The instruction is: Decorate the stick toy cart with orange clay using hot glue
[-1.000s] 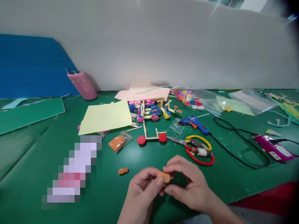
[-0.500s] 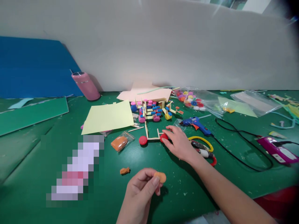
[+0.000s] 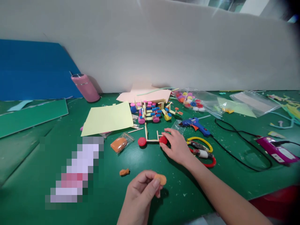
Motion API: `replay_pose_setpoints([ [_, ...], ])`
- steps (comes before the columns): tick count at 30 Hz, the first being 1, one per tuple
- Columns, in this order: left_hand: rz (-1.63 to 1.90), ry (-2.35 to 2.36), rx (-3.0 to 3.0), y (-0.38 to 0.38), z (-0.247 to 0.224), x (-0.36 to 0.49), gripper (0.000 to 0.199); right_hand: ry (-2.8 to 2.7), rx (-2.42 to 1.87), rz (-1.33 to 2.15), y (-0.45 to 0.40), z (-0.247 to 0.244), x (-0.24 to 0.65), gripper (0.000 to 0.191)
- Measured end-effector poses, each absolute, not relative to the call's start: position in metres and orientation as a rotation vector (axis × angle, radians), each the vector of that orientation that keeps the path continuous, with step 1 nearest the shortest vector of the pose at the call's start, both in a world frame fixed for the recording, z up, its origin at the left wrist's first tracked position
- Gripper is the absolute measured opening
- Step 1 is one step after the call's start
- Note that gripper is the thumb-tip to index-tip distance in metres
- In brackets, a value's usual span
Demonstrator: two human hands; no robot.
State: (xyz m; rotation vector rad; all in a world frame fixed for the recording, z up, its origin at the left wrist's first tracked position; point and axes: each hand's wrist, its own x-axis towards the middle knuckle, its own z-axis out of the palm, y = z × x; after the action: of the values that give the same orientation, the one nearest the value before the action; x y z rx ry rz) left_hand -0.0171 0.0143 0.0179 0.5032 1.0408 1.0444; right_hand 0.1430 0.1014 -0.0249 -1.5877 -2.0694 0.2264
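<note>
The left hand (image 3: 140,195) is closest, its fingers pinching a small, flat, light-orange piece (image 3: 162,179) above the green counter (image 3: 105,193). A bumpy little orange lump (image 3: 124,172) lies near it. Farther off, the right hand (image 3: 177,148) has its fingers bent around a round red disc (image 3: 163,140) at one end of a pale stick frame (image 3: 152,140). I can't tell if they squeeze it. Past that sit pink, blue and yellow stick toys (image 3: 156,118).

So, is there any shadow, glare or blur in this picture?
Head view: the pink tumbler shades the pale panel; a shadow lies by the left hand; the clear bag glints. Head view again: the upper-right corner is dark and blurred, and coarse squares hide one patch.
</note>
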Motion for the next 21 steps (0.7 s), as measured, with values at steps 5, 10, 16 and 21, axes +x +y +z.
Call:
replay_pose_setpoints([
  [5, 1.05, 1.055, 0.512, 0.013, 0.017, -0.018, 0.021, -2.074, -1.531, 0.264, 0.09, -0.023, 0.141, 0.028],
  [10, 1.012, 1.031, 0.53, 0.015, 0.013, -0.019, 0.02, -2.101, -1.433, 0.335, 0.076, -0.026, 0.139, 0.017],
  [16, 0.997, 1.025, 0.54, 0.014, 0.012, -0.021, 0.019, -2.118, -1.359, 0.397, 0.075, -0.028, 0.141, 0.017],
  [21, 1.012, 1.032, 0.536, 0.013, 0.012, -0.02, 0.02, -2.138, -1.349, 0.419, 0.075, -0.026, 0.142, 0.026],
])
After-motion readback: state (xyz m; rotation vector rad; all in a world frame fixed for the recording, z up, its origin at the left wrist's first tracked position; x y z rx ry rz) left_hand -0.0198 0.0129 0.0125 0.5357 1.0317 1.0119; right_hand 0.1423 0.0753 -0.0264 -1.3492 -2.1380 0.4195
